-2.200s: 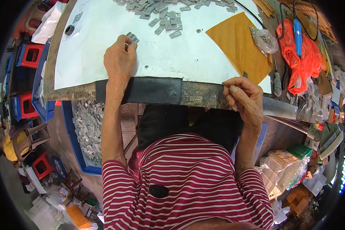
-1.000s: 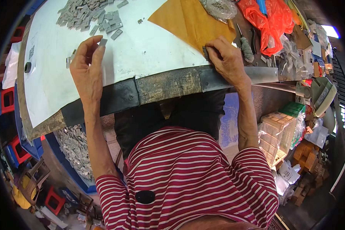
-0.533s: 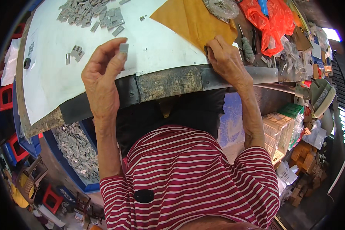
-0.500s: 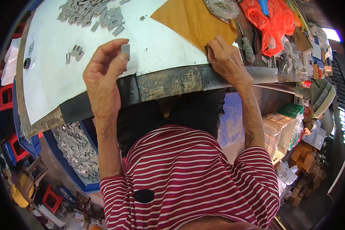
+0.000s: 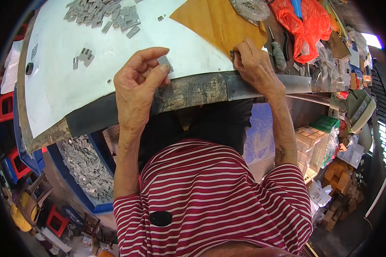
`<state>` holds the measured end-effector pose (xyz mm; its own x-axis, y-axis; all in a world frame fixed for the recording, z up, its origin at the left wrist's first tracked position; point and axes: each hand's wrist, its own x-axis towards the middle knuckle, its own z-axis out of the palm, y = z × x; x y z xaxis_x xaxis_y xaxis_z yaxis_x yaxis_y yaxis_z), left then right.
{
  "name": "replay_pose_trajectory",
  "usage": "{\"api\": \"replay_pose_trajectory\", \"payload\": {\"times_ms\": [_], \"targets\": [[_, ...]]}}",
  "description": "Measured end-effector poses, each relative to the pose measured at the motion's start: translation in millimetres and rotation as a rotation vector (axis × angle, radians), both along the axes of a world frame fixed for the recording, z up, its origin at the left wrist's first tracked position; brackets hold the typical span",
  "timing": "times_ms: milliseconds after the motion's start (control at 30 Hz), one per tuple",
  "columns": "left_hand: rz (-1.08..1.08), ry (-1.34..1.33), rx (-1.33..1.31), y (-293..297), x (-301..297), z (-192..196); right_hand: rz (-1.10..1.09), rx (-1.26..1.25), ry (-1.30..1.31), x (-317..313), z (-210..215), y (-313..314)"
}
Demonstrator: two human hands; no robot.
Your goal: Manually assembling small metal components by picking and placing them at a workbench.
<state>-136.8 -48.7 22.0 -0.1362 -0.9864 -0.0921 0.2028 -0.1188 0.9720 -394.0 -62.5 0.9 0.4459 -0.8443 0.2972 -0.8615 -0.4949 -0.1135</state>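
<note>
head view is showing the packages first: an orange-red plastic bag (image 5: 306, 21) is lying crumpled at the far right of the bench, a clear round bag of tiny parts (image 5: 249, 7) is sitting just left of it, and a mustard-yellow sheet (image 5: 216, 23) is lying flat on the white bench top (image 5: 60, 90). stacked pale cartons (image 5: 309, 143) are standing under the bench on my right, and a blue tray of grey metal pieces (image 5: 83, 165) is sitting under it on my left.

i am pinching a small grey metal piece (image 5: 164, 63) with my left hand (image 5: 137, 88): thumb and forefinger are closed together on it, the other fingers are curling loosely, and the piece is hovering just above the near edge of the bench, clear of the top. a few loose grey pieces (image 5: 83, 55) are lying on the white top to the left of that hand, and a bigger heap of grey pieces (image 5: 103, 13) is lying farther back.

my right hand (image 5: 255, 68) is resting on the near corner of the yellow sheet, fingers bent and pressed down together against sheet and bench edge; i cannot tell whether anything is caught beneath them. a green-handled tool (image 5: 278, 50) is lying just right of it.
</note>
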Motion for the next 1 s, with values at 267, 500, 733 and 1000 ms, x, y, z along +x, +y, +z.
{"api": "replay_pose_trajectory", "payload": {"times_ms": [267, 500, 733, 1000], "targets": [[-0.027, -0.057, -0.018, 0.5, -1.5, -6.1, -0.007, 0.007, -0.011, -0.5, 0.6, 0.1], [-0.016, 0.024, 0.020, 2.0, 0.4, -9.7, -0.077, -0.070, -0.088, -1.4, 1.3, 0.3], [-0.079, 0.166, 0.055, 3.0, -2.3, -9.7, -0.356, 0.571, -0.947, 23.2, 22.3, 10.5], [-0.082, 0.148, 0.073, 4.7, -8.0, -11.3, -0.222, 1.191, -1.525, 52.0, 24.5, 9.8]]}}
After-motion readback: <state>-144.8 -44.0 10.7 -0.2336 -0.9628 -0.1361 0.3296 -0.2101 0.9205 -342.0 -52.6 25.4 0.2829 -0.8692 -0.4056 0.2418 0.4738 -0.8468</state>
